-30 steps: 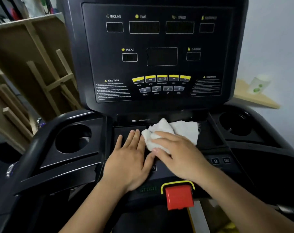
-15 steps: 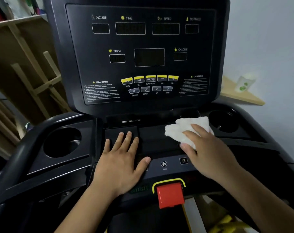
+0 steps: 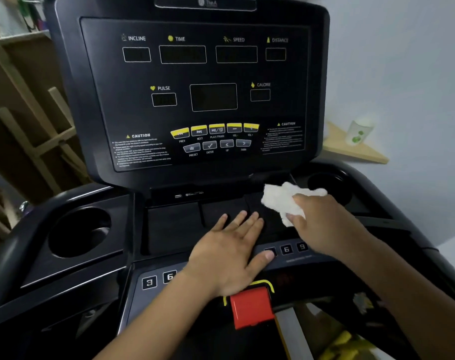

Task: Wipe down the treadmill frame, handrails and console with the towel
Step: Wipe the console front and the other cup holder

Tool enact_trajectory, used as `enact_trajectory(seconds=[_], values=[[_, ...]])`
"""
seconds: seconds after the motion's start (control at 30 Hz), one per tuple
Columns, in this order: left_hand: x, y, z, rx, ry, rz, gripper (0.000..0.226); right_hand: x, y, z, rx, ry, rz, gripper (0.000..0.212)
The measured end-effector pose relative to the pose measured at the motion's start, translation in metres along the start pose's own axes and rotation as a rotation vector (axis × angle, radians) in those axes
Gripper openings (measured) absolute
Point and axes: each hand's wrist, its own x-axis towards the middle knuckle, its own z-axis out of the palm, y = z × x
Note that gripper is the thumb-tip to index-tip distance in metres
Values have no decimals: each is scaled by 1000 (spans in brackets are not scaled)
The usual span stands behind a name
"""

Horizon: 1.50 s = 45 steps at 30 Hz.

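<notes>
A black treadmill console (image 3: pixel 200 81) with dark displays and yellow buttons fills the upper middle. Below it lies a flat black tray (image 3: pixel 174 224). My right hand (image 3: pixel 322 224) grips a crumpled white towel (image 3: pixel 281 200) and presses it on the tray's right end, beside the right cup holder (image 3: pixel 325 181). Flat on the tray's middle rests my left hand (image 3: pixel 229 253), fingers spread, its thumb near the numbered speed keys (image 3: pixel 294 248). The red safety key (image 3: pixel 249 306) sits just below my left wrist.
A deep left cup holder (image 3: pixel 78 232) sits in the left wing, with the curved black handrail (image 3: pixel 21 229) outside it. Wooden frames (image 3: pixel 34 120) lean at the left. A wooden corner shelf (image 3: pixel 351 149) on the right wall carries a white cup (image 3: pixel 359 131).
My right hand has swept the towel from the tray's middle to its right end. My left hand has stayed flat on the tray. The camera view has shifted left.
</notes>
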Motion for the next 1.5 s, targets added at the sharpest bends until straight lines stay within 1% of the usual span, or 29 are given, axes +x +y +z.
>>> enact_trajectory(seconds=[0.07,0.1,0.17,0.23,0.33,0.4,0.5,0.57,0.6,0.7,0.77,0.83,0.9,0.93,1.0,1.07,1.17,1.27,1.3,1.37,1.5], values=[[0,1,1,-3,0,-4,78,-7,10,-6,-106,2,46,31],[0,1,1,-4,0,-6,79,-5,14,-6,-118,-12,73,34],[2,1,1,-3,11,-9,80,9,14,-2,4,-22,95,40],[4,2,1,-5,14,-8,81,28,3,7,118,24,77,39],[3,2,0,-13,1,-8,81,42,-4,19,211,129,51,36],[2,1,-1,-9,3,-4,81,33,4,13,237,95,38,30],[1,1,0,-7,7,-3,81,5,27,-10,251,-62,55,15],[3,2,0,-17,6,-5,80,-5,38,-17,262,-121,71,15],[4,1,0,-22,5,-6,80,-2,42,-16,243,-109,70,15],[5,1,0,-21,11,-10,80,29,43,6,175,-40,102,28],[4,2,-1,-19,8,-13,80,50,36,16,254,-5,76,35],[3,2,-2,-22,6,-9,81,57,29,17,337,22,64,32],[2,2,-2,-22,2,-3,81,41,24,14,340,23,34,24],[2,1,-2,-22,4,1,81,28,23,14,305,32,-2,25],[2,1,-2,-25,7,5,81,3,19,16,213,43,-106,36],[3,0,-2,-31,7,9,82,-4,20,20,201,31,-137,43],[5,-1,-1,-44,24,20,86,24,19,24,194,50,-86,43],[4,-2,0,-65,39,28,89,54,15,34,204,78,1,36],[3,-3,0,-75,42,33,87,53,14,38,203,89,1,31],[2,-4,-1,-95,46,49,79,37,14,36,218,92,-25,25],[0,-7,0,-122,52,80,75,-11,26,10,345,15,17,34]])
